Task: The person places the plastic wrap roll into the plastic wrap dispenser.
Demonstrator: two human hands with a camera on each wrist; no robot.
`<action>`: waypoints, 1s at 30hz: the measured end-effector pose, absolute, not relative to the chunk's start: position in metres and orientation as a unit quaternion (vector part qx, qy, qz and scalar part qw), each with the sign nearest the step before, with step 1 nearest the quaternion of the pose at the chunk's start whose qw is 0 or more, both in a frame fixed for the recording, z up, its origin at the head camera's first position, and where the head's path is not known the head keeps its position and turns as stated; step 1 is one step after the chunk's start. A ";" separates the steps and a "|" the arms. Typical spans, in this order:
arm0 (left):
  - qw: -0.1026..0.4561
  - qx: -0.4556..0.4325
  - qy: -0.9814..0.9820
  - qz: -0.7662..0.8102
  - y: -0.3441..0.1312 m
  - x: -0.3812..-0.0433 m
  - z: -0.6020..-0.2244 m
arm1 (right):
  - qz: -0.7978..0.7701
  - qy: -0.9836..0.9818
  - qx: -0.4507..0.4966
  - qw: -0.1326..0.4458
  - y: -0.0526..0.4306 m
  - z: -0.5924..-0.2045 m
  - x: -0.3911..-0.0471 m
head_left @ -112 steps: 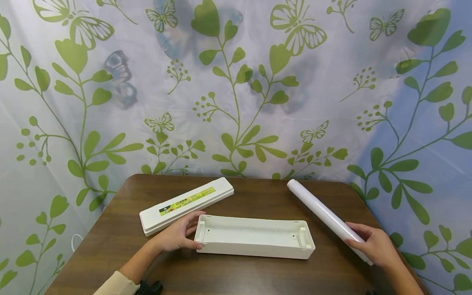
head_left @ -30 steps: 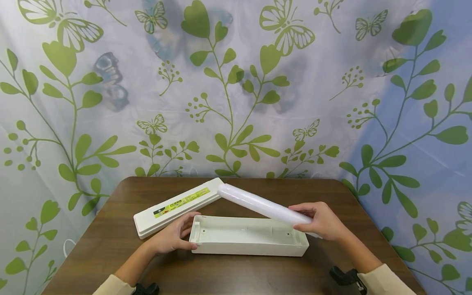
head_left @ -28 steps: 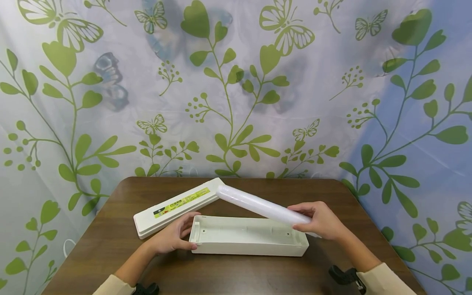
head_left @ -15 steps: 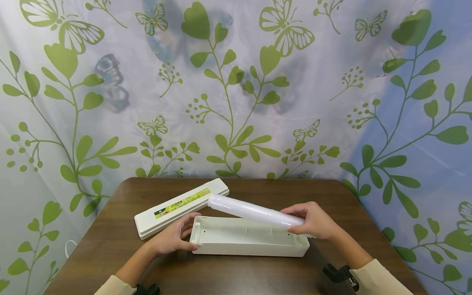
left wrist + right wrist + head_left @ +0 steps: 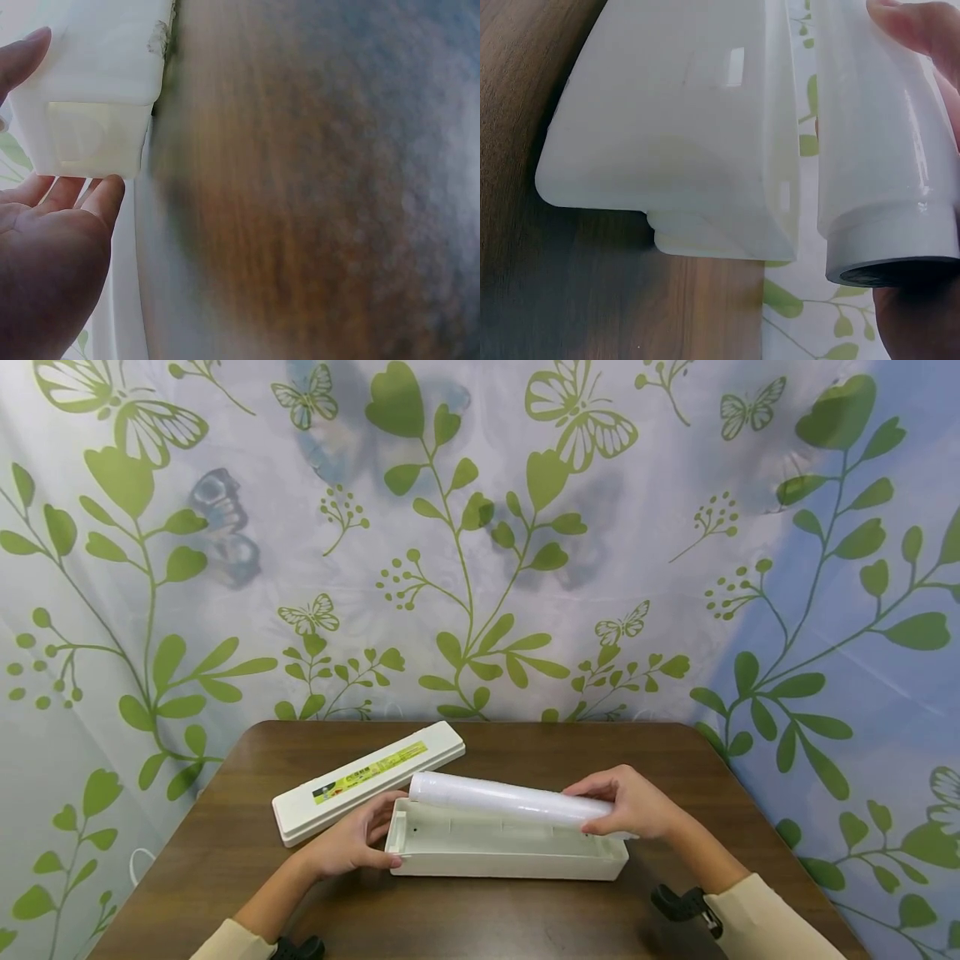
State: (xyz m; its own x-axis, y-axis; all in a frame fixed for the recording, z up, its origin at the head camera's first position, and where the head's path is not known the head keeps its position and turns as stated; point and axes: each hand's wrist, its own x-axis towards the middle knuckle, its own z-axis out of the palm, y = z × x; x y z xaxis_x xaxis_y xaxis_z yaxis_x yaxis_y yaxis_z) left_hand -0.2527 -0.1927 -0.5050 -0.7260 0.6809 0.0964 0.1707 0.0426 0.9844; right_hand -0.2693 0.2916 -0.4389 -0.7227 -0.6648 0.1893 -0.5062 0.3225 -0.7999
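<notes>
A long white open plastic box (image 5: 510, 866) lies lengthwise on the table. My left hand (image 5: 348, 843) holds its left end, thumb at the near side and fingers at the far side; the left wrist view has the box end (image 5: 97, 139) between them. With the right hand (image 5: 630, 806) I grip a roll of clear plastic wrap (image 5: 495, 797) near its right end. The roll slants over the far part of the box, its left end at the back left corner. In the right wrist view the roll (image 5: 877, 142) shows a hollow core end beside the box wall.
Behind the left hand, a white lid (image 5: 420, 745) with a yellow-green label lies at an angle on the brown wooden table (image 5: 570, 752). A leaf-and-butterfly patterned curtain (image 5: 480, 568) hangs beyond the table's back edge.
The right hand has brought the roll from the table's right side leftward over the box, then lowered it and turned it closer to the box's length. The left hand keeps its hold.
</notes>
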 end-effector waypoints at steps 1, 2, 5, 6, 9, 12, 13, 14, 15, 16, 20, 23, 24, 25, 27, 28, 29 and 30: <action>0.205 0.307 0.693 0.620 -0.193 -0.253 -0.505 | -0.455 0.807 -0.364 0.090 0.291 -0.439 -0.270; 0.204 0.306 0.694 0.619 -0.193 -0.253 -0.505 | -0.455 0.806 -0.367 0.094 0.290 -0.439 -0.271; 0.203 0.302 0.699 0.616 -0.193 -0.253 -0.505 | -0.457 0.801 -0.374 0.103 0.288 -0.440 -0.272; 0.202 0.301 0.701 0.614 -0.194 -0.253 -0.505 | -0.457 0.799 -0.377 0.104 0.287 -0.441 -0.273; 0.201 0.299 0.706 0.610 -0.194 -0.253 -0.505 | -0.460 0.794 -0.383 0.106 0.284 -0.442 -0.273; 0.203 0.295 0.709 0.608 -0.194 -0.253 -0.505 | -0.466 0.786 -0.391 0.106 0.281 -0.443 -0.272; 0.203 0.296 0.709 0.608 -0.194 -0.253 -0.505 | -0.468 0.784 -0.393 0.107 0.280 -0.443 -0.272; 0.204 0.294 0.709 0.608 -0.194 -0.253 -0.505 | -0.471 0.781 -0.395 0.109 0.279 -0.444 -0.273; 0.204 0.294 0.708 0.608 -0.194 -0.253 -0.505 | -0.472 0.780 -0.397 0.109 0.279 -0.445 -0.273; 0.203 0.295 0.708 0.609 -0.194 -0.254 -0.505 | -0.473 0.780 -0.396 0.111 0.278 -0.446 -0.273; 0.203 0.298 0.705 0.610 -0.194 -0.254 -0.505 | -0.470 0.783 -0.390 0.118 0.275 -0.450 -0.274; 0.205 0.298 0.703 0.612 -0.195 -0.253 -0.505 | -0.465 0.788 -0.385 0.121 0.274 -0.451 -0.274; 0.207 0.297 0.703 0.613 -0.195 -0.253 -0.505 | -0.462 0.791 -0.382 0.121 0.273 -0.452 -0.274; 0.208 0.296 0.702 0.613 -0.195 -0.253 -0.505 | -0.459 0.793 -0.381 0.119 0.273 -0.452 -0.274; 0.209 0.293 0.703 0.614 -0.195 -0.253 -0.505 | -0.455 0.797 -0.382 0.115 0.272 -0.452 -0.273; 0.211 0.292 0.703 0.614 -0.194 -0.252 -0.505 | -0.451 0.798 -0.383 0.111 0.272 -0.453 -0.273; 0.211 0.291 0.703 0.614 -0.194 -0.252 -0.505 | -0.449 0.799 -0.384 0.108 0.272 -0.453 -0.274; 0.211 0.290 0.703 0.614 -0.195 -0.253 -0.505 | -0.448 0.800 -0.383 0.107 0.271 -0.453 -0.274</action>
State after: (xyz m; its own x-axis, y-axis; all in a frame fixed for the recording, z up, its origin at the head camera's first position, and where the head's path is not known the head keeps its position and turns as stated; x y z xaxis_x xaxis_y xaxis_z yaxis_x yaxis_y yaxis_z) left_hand -0.2526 -0.1945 -0.5051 -0.7423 0.6674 0.0588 0.1483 0.0780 0.9859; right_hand -0.2736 0.2715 -0.4534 -0.6830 -0.7098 0.1721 -0.5175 0.3041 -0.7998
